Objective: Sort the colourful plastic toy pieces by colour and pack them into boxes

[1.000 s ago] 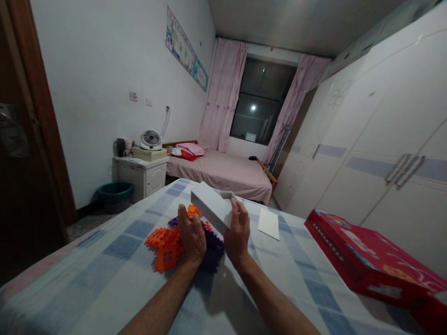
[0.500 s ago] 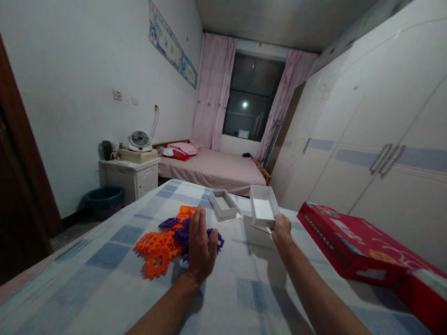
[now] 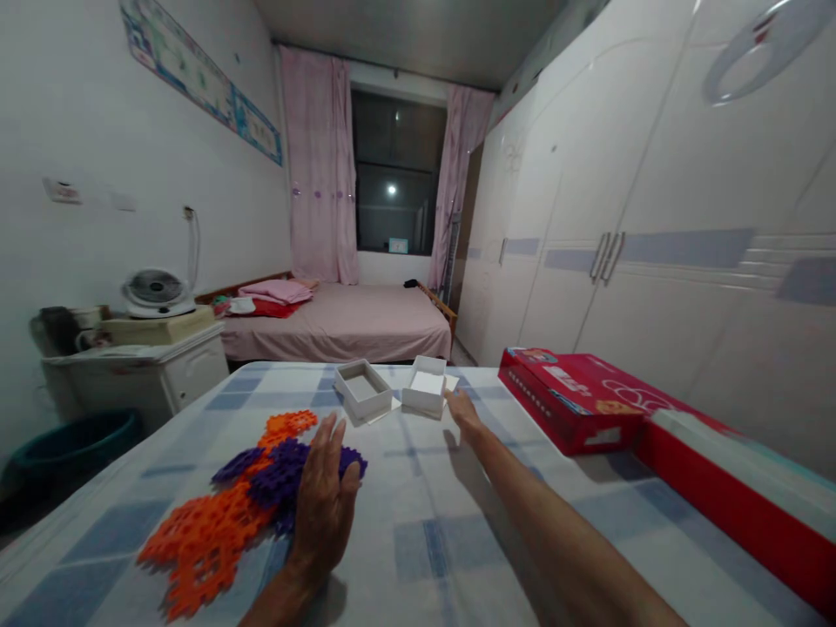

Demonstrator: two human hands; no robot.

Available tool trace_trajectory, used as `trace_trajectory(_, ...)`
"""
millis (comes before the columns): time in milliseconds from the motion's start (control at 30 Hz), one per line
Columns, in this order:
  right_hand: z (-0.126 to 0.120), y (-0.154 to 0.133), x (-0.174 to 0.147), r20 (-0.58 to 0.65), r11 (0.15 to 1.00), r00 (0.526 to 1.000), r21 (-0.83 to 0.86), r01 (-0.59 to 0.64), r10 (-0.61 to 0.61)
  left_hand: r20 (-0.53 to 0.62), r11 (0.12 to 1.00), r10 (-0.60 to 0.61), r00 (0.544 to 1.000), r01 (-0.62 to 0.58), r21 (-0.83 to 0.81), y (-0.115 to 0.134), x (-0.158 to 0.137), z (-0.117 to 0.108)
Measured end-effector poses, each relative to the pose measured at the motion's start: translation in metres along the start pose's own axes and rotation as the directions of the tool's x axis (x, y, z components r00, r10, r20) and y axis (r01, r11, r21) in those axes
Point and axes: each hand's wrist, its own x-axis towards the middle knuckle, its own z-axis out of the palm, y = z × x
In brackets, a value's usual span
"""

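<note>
White box [image 3: 421, 402], raised a moment ago, now sits just left of our right hand [image 3: 465, 416], so it pairs with the second box [image 3: 374, 403]; whether that hand grips, we cannot tell. Our left hand [image 3: 323, 496] spreads flat beside purple pieces [image 3: 278, 475].

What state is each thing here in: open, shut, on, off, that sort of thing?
Left white box: open-topped.
Right white box: open-topped.
Right hand: at that box's near corner; grip unclear.
Left hand: open, fingers extended.
Purple pieces: heaped, partly hidden behind that hand.
Orange pieces: heaped with them.
Red box: lying flat.
Wardrobe doors: shut.
Curtains: drawn apart.
Fan: on or off, unclear.
</note>
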Motion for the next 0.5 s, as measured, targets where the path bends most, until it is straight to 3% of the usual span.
trace_trajectory(133, -0.055, 0.005, -0.019, 0.01, 0.998, 0.999, -0.034, 0.051, -0.05, 0.006, 0.999, 0.044, 0.999, -0.044, -0.008, -0.005, 0.0, -0.001)
trace_trajectory(200, -0.103, 0.014, -0.034, -0.011, 0.974, 0.979, -0.106, 0.199, -0.201, 0.019, 0.999, 0.051, 0.999, -0.051, -0.015, -0.005, 0.001, -0.002)
trace_trajectory(267, -0.161, 0.028, -0.051, -0.083, 0.901, 0.926, -0.277, 0.334, -0.368, 0.035, 0.998, 0.054, 0.998, -0.053, -0.022, -0.005, 0.0, -0.002)
trace_trajectory(300, -0.192, 0.037, -0.059, -0.125, 0.863, 0.909, -0.388, 0.324, -0.398, 0.043, 0.998, 0.051, 0.998, -0.05, -0.026, -0.005, 0.0, -0.001)
trace_trajectory(400, -0.287, 0.068, -0.08, -0.279, 0.724, 0.872, -0.679, 0.117, -0.402, 0.065, 0.999, 0.031, 0.997, -0.029, -0.04, -0.005, -0.002, 0.0)
trace_trajectory(500, -0.369, 0.103, -0.101, -0.419, 0.625, 0.834, -0.771, -0.118, -0.36, 0.092, 0.999, 0.007, 0.996, -0.004, -0.036, -0.008, -0.005, 0.003)
